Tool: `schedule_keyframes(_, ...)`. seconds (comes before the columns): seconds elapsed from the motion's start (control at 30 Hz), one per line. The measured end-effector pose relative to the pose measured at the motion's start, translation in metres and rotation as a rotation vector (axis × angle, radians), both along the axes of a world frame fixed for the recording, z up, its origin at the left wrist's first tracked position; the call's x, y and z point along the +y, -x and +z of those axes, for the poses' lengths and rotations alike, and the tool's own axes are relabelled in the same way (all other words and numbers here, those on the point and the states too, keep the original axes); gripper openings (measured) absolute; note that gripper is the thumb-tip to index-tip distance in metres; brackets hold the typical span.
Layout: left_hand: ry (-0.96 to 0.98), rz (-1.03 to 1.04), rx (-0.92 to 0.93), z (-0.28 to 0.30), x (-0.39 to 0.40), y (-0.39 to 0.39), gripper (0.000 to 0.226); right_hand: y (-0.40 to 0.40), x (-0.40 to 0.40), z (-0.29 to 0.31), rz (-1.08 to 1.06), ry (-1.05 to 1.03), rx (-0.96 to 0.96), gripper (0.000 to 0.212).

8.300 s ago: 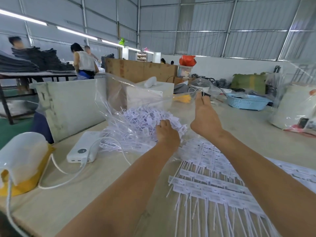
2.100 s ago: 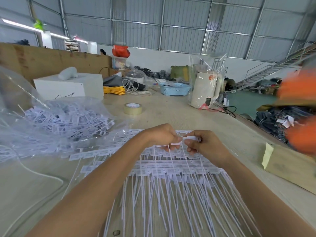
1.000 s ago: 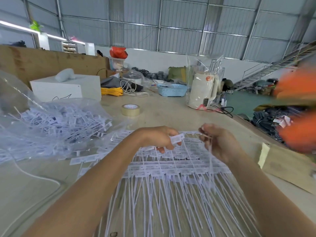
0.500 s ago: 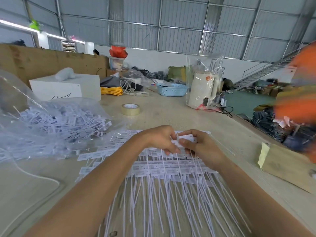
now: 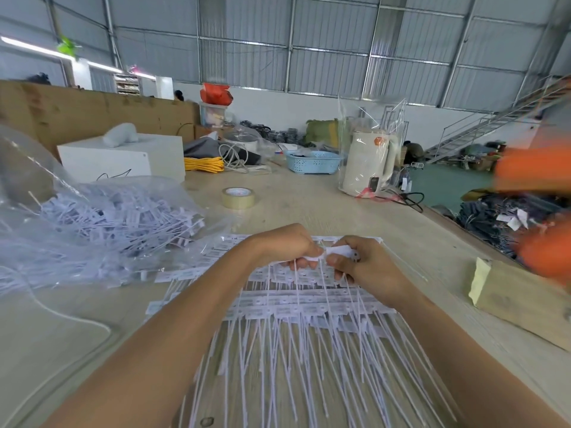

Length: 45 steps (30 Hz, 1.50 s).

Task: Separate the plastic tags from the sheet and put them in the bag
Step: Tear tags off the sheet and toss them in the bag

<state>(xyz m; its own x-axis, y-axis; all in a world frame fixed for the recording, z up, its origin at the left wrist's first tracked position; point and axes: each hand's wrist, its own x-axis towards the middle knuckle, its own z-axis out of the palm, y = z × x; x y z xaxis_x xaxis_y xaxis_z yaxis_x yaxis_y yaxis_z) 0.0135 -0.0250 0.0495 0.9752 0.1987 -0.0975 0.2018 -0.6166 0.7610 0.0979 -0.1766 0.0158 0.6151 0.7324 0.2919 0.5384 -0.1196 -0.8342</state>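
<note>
Head view, left to right: a clear bag (image 5: pixel 92 217) heaped with loose tags lies on the table (image 5: pixel 309 208). The left hand (image 5: pixel 278 247) and right hand (image 5: pixel 364 264), nearly touching, both pinch one white tag (image 5: pixel 338 252) above the sheet (image 5: pixel 309 307) of tags. A wooden block (image 5: pixel 522 301) lies right.

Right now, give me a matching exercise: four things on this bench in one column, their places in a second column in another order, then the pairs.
Things:
1. clear plastic bag of loose tags
2. beige roll of tape
3. light blue plastic basket
4. small white plastic tag

Places:
A. far end of the bench
B. pinched between left hand and right hand
C. left of the hands
D. mid-bench, beyond the hands

Pairs: 1-C, 2-D, 3-A, 4-B
</note>
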Motion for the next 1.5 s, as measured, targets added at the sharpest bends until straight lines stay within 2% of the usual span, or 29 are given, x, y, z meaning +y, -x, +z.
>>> schedule_keyframes(0.17, 0.265, 0.054, -0.016, 0.004, 0.002, -0.002, 0.026, 0.006, 0.004, 0.004, -0.052, -0.132, -0.220, 0.007)
schedule_keyframes(0.27, 0.429, -0.020, 0.051, 0.007, 0.005, 0.000, 0.037, 0.003, 0.004, 0.004, -0.178, -0.154, -0.438, 0.010)
schedule_keyframes(0.3, 0.458, -0.055, 0.064, 0.008, 0.006, 0.002, 0.042, -0.002, 0.001, 0.005, -0.226, -0.172, -0.401, 0.009)
schedule_keyframes(0.33, 0.450, -0.077, 0.060, 0.010, 0.006, 0.004, 0.047, -0.008, -0.003, 0.008, -0.264, -0.235, -0.253, 0.009)
schedule_keyframes(0.4, 0.349, -0.083, 0.009, 0.013, 0.007, 0.007, 0.048, -0.024, -0.016, 0.017, -0.308, -0.446, 0.201, 0.012)
schedule_keyframes(0.47, 0.236, -0.094, -0.007, 0.016, 0.004, 0.011, 0.028, -0.037, -0.031, 0.026, -0.279, -0.620, 0.610, 0.013)
schedule_keyframes(0.53, 0.163, -0.128, 0.033, 0.016, 0.001, 0.012, 0.017, -0.045, -0.041, 0.030, -0.190, -0.691, 0.835, 0.018)
schedule_keyframes(0.63, 0.053, -0.156, 0.105, 0.015, -0.002, 0.012, 0.025, -0.043, -0.042, 0.030, -0.018, -0.631, 0.989, 0.014)
schedule_keyframes(0.7, -0.008, -0.161, 0.118, 0.014, -0.002, 0.011, 0.029, -0.033, -0.034, 0.028, 0.062, -0.489, 0.924, 0.012)
schedule_keyframes(0.83, -0.114, -0.135, 0.101, 0.012, -0.004, 0.009, 0.030, -0.009, -0.010, 0.021, 0.073, -0.147, 0.477, 0.009)
schedule_keyframes(0.93, -0.178, -0.113, 0.100, 0.012, -0.006, 0.008, 0.024, 0.003, 0.000, 0.012, 0.037, -0.053, 0.284, 0.011)
schedule_keyframes(1.03, -0.208, -0.095, 0.070, 0.012, -0.006, 0.006, 0.027, 0.007, 0.003, 0.008, 0.029, -0.097, 0.198, 0.012)
schedule_keyframes(1.13, -0.140, -0.069, 0.053, 0.010, -0.002, 0.005, 0.040, 0.009, 0.002, 0.009, 0.010, -0.131, 0.104, 0.015)
schedule_keyframes(1.2, -0.113, -0.093, 0.063, 0.010, 0.002, 0.006, 0.029, 0.007, 0.002, 0.009, -0.011, -0.159, 0.075, 0.019)
schedule_keyframes(1.27, -0.177, -0.103, 0.109, 0.010, 0.009, 0.009, 0.019, 0.006, 0.003, 0.008, -0.011, -0.176, 0.068, 0.015)
schedule_keyframes(1.33, -0.173, -0.103, 0.148, 0.009, 0.015, 0.012, 0.028, 0.005, 0.003, 0.007, 0.007, -0.178, 0.059, 0.010)
schedule_keyframes(1.43, -0.066, -0.093, 0.126, 0.012, 0.018, 0.016, 0.027, 0.006, 0.004, 0.005, 0.053, -0.147, 0.066, 0.004)
schedule_keyframes(1.5, -0.133, -0.064, 0.139, 0.017, 0.018, 0.017, 0.029, 0.011, 0.007, 0.001, 0.072, -0.092, 0.101, 0.009)
